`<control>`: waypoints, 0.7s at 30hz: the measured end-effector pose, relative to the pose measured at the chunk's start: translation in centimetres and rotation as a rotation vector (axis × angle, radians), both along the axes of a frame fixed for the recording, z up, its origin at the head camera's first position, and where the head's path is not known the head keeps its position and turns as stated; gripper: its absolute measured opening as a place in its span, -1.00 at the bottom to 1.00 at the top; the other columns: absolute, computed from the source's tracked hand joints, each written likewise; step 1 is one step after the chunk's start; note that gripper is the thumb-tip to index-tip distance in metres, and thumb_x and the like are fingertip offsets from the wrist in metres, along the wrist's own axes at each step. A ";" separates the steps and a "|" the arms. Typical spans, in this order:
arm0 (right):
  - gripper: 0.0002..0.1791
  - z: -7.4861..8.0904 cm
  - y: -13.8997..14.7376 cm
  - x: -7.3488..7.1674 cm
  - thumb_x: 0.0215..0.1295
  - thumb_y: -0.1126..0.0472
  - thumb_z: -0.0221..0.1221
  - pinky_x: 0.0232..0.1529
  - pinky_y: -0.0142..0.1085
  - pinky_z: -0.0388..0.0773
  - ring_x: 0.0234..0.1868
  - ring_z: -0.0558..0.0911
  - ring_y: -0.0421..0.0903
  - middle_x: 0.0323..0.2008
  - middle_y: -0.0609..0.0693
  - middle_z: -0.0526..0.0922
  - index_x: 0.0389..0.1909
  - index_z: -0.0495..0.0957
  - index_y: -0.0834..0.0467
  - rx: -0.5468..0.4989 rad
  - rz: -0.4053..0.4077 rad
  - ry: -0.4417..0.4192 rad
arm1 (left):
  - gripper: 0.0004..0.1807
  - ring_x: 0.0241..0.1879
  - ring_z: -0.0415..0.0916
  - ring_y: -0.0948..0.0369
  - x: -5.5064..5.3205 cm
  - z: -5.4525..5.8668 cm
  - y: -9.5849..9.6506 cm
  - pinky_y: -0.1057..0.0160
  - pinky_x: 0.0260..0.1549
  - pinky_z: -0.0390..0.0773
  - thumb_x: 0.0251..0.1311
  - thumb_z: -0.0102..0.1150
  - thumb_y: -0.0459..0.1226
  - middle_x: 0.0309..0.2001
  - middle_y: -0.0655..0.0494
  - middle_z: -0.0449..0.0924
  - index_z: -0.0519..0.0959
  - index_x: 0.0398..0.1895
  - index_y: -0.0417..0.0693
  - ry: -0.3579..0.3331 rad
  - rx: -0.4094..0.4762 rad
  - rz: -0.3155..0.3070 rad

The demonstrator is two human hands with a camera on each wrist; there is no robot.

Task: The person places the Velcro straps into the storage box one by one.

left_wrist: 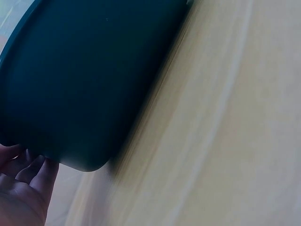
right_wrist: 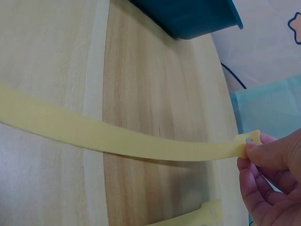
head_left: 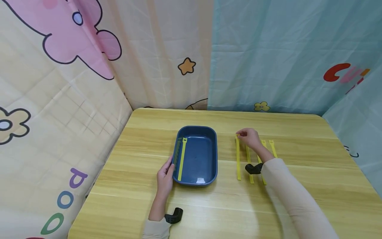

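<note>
My right hand (head_left: 250, 137) pinches the slotted head end of a yellow hook-and-loop cable tie (head_left: 238, 159) between thumb and fingers. In the right wrist view that cable tie (right_wrist: 141, 143) bows up from the table near the pinched end. My left hand (head_left: 165, 176) grips the left wall of a dark blue plastic box (head_left: 216, 152), thumb at the rim and fingers outside. One yellow cable tie (head_left: 182, 159) lies lengthwise inside the box, near its left wall. More yellow cable ties (head_left: 250, 166) lie side by side under and beyond my right hand, partly hidden by the forearm.
The wooden table (head_left: 209, 212) has its back edge close to a printed curtain (head_left: 167, 66). Another curtain (head_left: 59, 116) hangs along the left side. Black wrist mounts (head_left: 174, 215) sit on both arms, close above the table.
</note>
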State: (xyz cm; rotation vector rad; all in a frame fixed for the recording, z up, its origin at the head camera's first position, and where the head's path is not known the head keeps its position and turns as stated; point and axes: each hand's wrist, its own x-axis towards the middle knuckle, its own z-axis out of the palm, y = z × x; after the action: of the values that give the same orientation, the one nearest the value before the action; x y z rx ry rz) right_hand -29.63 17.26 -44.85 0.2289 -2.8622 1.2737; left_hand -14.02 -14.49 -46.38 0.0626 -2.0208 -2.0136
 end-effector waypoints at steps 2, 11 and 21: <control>-0.80 0.2 0.0 0.1 0.09 0.35 0.07 -0.35 -0.20 0.46 -0.30 0.47 0.03 -0.34 0.19 0.52 -0.27 0.52 0.35 -0.003 0.008 0.001 | -0.63 0.11 0.12 0.16 0.0 0.0 0.0 0.46 -0.03 0.20 0.15 -0.20 -0.49 0.11 -0.21 0.20 0.24 0.07 -0.41 0.000 -0.002 -0.002; -0.80 1.5 0.1 0.2 0.10 0.33 0.06 -0.42 -0.25 0.46 -0.32 0.48 0.01 -0.34 0.18 0.53 -0.26 0.52 0.31 -0.021 0.024 0.035 | -0.62 0.13 0.10 0.14 0.1 -0.1 0.0 0.48 -0.03 0.20 0.16 -0.21 -0.50 0.11 -0.20 0.19 0.23 0.08 -0.42 0.017 0.002 -0.015; -0.79 2.5 0.4 0.1 0.12 0.31 0.04 -0.42 -0.25 0.46 -0.30 0.48 0.00 -0.31 0.18 0.53 -0.23 0.51 0.30 -0.011 0.051 0.021 | -0.62 0.13 0.09 0.11 0.0 -0.1 0.0 0.47 -0.02 0.19 0.15 -0.22 -0.51 0.11 -0.25 0.17 0.20 0.08 -0.44 0.025 0.021 -0.026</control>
State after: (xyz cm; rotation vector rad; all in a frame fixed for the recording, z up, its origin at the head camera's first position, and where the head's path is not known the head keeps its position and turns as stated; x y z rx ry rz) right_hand -29.58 17.62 -42.35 0.3153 -2.8490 1.2869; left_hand -14.04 -14.51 -46.48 0.0158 -1.9961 -2.0408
